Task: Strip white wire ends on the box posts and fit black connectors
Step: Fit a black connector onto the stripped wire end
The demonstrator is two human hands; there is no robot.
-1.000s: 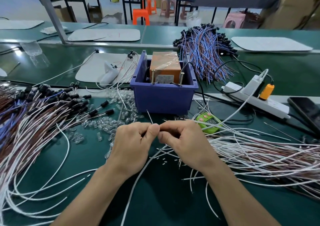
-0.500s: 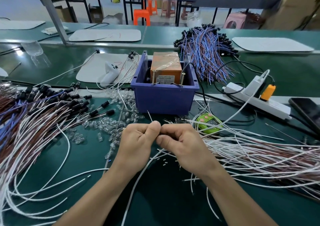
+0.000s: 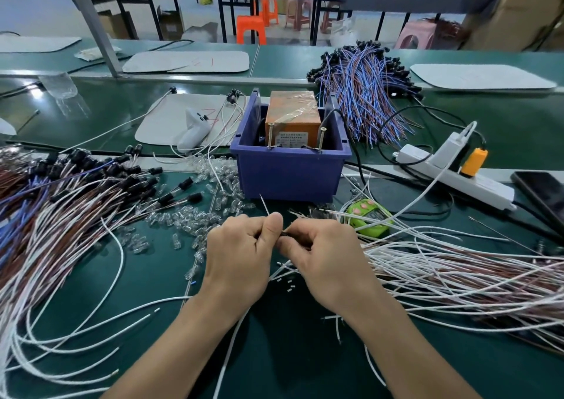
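Nearest the viewer, a single white wire [image 3: 225, 365] runs up across the green bench top [image 3: 274, 353] into the left hand [image 3: 241, 255]. Its curled fingers and thumb pinch the wire just below the tip, so that a thin bare end [image 3: 264, 204] pokes out above the knuckles. Touching it, the right hand [image 3: 329, 261] has thumb and forefinger pressed on a small black connector [image 3: 283, 233], of which only a dark sliver shows between the two thumbs. Holding the hands thumb to thumb probably keeps the limp wire stiff enough to thread. I judge the fitting step to be under way and the stripping of this end done. Short white offcuts of insulation [image 3: 290, 282] lie just under the hands, where they would drop. Unworked white wires [image 3: 457, 279] fan in from the right, within reach of the right hand, while finished leads with black connectors [image 3: 91, 185] lie heaped at the left, which suggests a right-to-left flow. Clear little bulbs [image 3: 213, 182] are scattered just beyond the left hand. Straight ahead stands a blue bin [image 3: 288, 175] holding an orange box [image 3: 293, 114]. Two upright metal posts [image 3: 321, 139] at its front rim face the person, close at hand for stripping. Farther off lies a bundle of blue and brown leads [image 3: 366, 93].
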